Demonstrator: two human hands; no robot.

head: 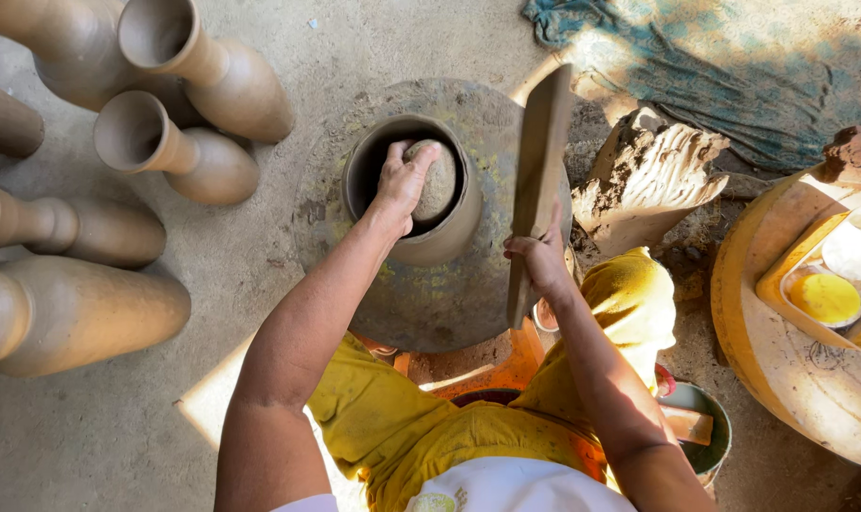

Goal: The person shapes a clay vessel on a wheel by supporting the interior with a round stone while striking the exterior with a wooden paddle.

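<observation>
- A row of unfired long-necked clay vases [179, 156] is laid on its sides on the dusty floor [260, 256] at nine to eleven o'clock, well apart from the work, probably so that drying is undisturbed
- The left hand [402, 185] is reached down into the mouth of the clay pot [421, 190] at the centre; its fingers are curled closed round a rounded stone [440, 180], which is pressed against the inner wall, seemingly as backing from inside
- The pot is stood upright on a round, worn base [430, 294], just in front of the knees, covered by yellow cloth [402, 427]
- The right hand [542, 261] is clenched on the lower end of a flat wooden paddle [536, 180], held upright just beside the pot's outer wall at three o'clock, opposite the stone
- A lump of raw clay [648, 175] is kept near at two o'clock
- A tray with a bowl of yellow powder [824, 296] is rested on a round stand at three o'clock
</observation>
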